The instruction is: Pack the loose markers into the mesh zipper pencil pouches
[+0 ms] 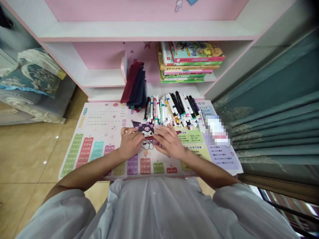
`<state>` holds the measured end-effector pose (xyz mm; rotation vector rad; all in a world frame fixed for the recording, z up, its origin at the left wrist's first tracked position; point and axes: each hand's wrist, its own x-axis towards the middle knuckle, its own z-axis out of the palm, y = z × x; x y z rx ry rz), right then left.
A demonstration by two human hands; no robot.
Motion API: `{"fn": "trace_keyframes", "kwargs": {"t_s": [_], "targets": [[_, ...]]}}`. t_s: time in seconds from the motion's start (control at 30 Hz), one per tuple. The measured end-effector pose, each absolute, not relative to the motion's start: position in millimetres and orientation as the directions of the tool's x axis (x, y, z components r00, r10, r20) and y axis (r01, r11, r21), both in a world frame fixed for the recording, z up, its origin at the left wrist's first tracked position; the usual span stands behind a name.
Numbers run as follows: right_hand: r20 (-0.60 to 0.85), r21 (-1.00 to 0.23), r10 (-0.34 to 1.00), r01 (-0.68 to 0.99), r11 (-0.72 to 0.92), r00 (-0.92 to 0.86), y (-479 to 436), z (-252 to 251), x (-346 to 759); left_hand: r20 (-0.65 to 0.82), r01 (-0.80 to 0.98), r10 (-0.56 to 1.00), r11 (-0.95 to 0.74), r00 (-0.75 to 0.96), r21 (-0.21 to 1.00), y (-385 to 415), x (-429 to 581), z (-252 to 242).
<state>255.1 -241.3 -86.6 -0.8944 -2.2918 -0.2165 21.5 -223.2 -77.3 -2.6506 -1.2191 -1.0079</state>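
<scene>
My left hand (131,142) is over the middle of the desk mat, fingers curled with their tips at one end of a narrow dark red strip (149,137). From the other side, my right hand (169,141) bends its fingers over the same strip. Most of the strip is hidden under the hands, so its kind cannot be made out. Beneath them is a printed cartoon figure in a black hood (142,126). Just beyond my fingers lies a wide heap of marker pens (171,109), mostly white and black, many pointing away from me.
A stack of dark red and navy flat cloth-like pieces (134,84) leans by a small shelf divider (124,66). Books (191,63) are piled on the right of the shelf. A blurred white item (216,129) lies at the mat's right, near the green curtain (274,99).
</scene>
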Motion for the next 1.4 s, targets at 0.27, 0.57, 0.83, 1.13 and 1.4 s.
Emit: {"fn": "trace_keyframes", "kwargs": {"t_s": [0.27, 0.57, 0.83, 1.13, 1.4], "targets": [[0.518, -0.175, 0.696, 0.735, 0.655, -0.497, -230.6, -96.7, 260.0, 0.530, 0.692, 0.735, -0.640, 0.423, 0.335, -220.5, 22.4, -92.3], [0.433, -0.297, 0.780, 0.745, 0.597, -0.452, -226.9, -91.5, 257.4, 0.089, 0.722, 0.941, -0.310, 0.327, 0.619, -202.9, -4.3, -76.3], [0.418, -0.329, 0.787, 0.732, 0.597, -0.454, -224.9, -83.0, 242.0, 0.066, 0.613, 0.936, -0.279, 0.345, 0.739, -198.5, -12.2, -73.7], [0.336, -0.529, 0.856, 0.673, 0.516, -0.392, -204.7, -73.9, 187.7, 0.154, 0.751, 0.929, -0.365, 0.338, 0.550, -201.7, -8.5, -66.4], [0.300, -0.567, 0.891, 0.688, 0.453, -0.340, -201.8, -72.4, 164.0, 0.230, 0.765, 0.882, -0.472, 0.412, 0.438, -203.3, -11.1, -73.6]]}}
